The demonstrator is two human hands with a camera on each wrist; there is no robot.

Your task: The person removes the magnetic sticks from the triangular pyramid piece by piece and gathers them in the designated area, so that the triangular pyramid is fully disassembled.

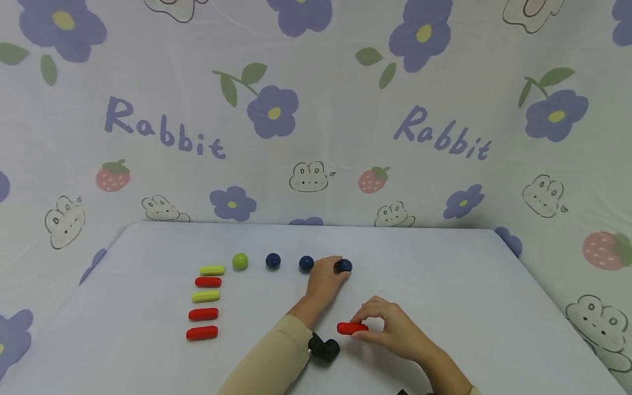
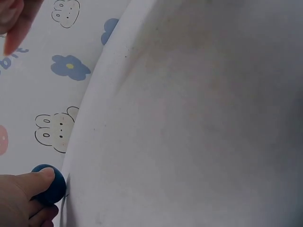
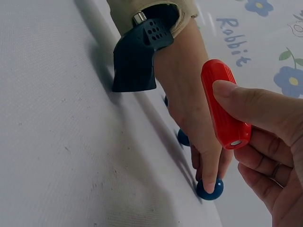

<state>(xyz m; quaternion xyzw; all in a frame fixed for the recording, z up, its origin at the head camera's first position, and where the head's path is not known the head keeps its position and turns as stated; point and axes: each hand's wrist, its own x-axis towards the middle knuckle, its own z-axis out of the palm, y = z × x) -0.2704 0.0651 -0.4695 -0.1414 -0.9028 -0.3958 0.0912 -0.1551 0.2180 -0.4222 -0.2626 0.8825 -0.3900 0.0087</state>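
My left hand [image 1: 326,280] grips a dark blue ball [image 1: 344,266] at the right end of a row of balls on the table. In the left wrist view its thumb lies on the same ball [image 2: 54,189]. Closer to me, my right hand [image 1: 395,329] pinches a short red rod [image 1: 349,328] between thumb and fingers. The right wrist view shows this ribbed rod [image 3: 225,106] held off the table, with a silvery spot in its end. Beyond it, the left hand [image 3: 191,104] reaches down to the blue ball [image 3: 210,190].
Left of the held ball stand two dark blue balls [image 1: 273,261] and a green ball [image 1: 240,261]. A column of rods lies at left, red ones [image 1: 202,333] and yellow ones [image 1: 206,296]. A patterned cloth [image 1: 316,137] hangs behind the white table [image 1: 444,285].
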